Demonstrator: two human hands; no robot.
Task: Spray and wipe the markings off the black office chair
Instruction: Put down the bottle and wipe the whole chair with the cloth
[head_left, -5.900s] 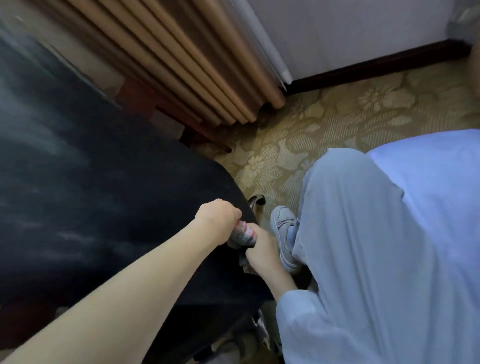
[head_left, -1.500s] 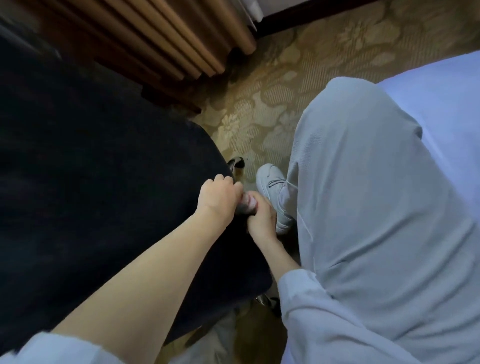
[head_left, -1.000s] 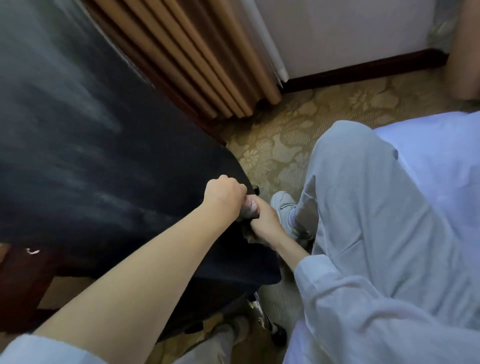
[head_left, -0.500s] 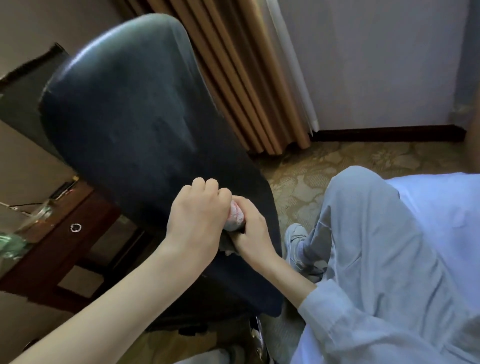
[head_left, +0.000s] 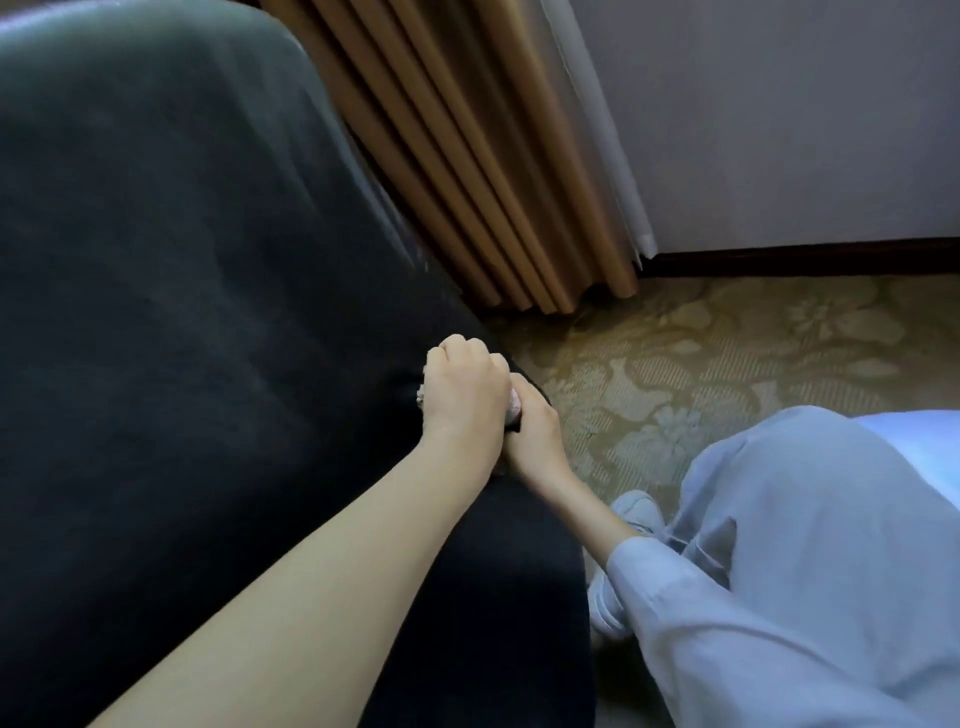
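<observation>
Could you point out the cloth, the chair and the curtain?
cloth (head_left: 515, 408): head view, its pinkish exposed end.
black office chair (head_left: 182, 312): head view, broad dark surface.
curtain (head_left: 467, 156): head view, middle fold.

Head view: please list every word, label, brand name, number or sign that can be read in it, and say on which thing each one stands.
None: no readable text appears anywhere in this view.
The black office chair, the cloth gripped by the left hand, the curtain, the carpet and the shoe show no letters or numbers.
</observation>
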